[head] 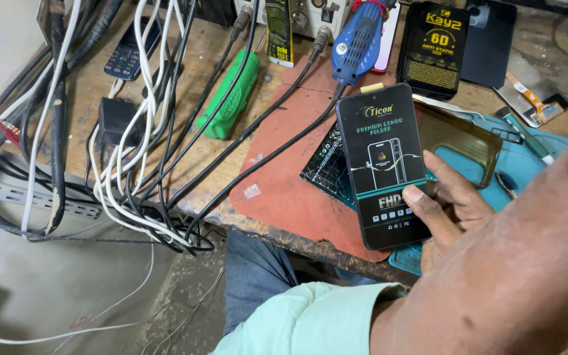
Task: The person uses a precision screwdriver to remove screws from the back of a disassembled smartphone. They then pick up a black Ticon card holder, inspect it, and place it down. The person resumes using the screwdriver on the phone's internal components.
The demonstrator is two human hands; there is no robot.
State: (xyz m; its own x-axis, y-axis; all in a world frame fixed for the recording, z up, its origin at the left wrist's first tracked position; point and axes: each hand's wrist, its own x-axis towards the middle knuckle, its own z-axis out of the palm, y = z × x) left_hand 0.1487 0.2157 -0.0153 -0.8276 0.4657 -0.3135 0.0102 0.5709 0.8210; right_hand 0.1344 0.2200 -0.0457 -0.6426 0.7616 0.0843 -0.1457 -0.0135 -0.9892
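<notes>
You're gripping the black phone-screen package [384, 164] upright in your right hand [451, 207], thumb across its lower front, seal apparently unopened, the amber phone case [468, 141] lying just behind your fingers, left hand out of sight.

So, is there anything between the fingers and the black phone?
Nothing visible. The hand already holds the black phone by its lower right edge, thumb on its front, raised above the red mat.
</notes>
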